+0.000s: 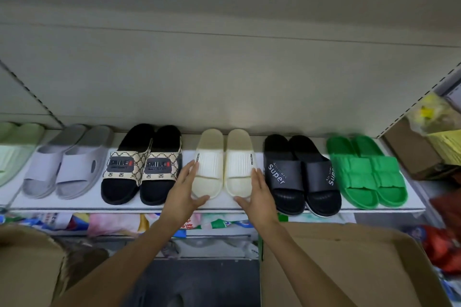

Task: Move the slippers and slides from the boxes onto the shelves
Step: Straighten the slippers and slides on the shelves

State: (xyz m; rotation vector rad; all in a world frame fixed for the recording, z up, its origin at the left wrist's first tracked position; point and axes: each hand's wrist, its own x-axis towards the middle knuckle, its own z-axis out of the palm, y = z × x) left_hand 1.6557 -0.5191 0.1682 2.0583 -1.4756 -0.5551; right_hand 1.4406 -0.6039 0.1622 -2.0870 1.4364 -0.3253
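Note:
A pair of cream slides stands toes-forward on the white shelf. My left hand lies flat against the left slide's outer side, thumb at its toe. On the other side, my right hand touches the right slide with straight fingers. Along the same shelf are pale green slides, grey slides, black "SMILE" patterned slides, black "Super" slides and bright green slides.
An open cardboard box sits low at the right and another box at the lower left. Packaged goods fill the shelf below. A brown box and yellow packets stand at the far right.

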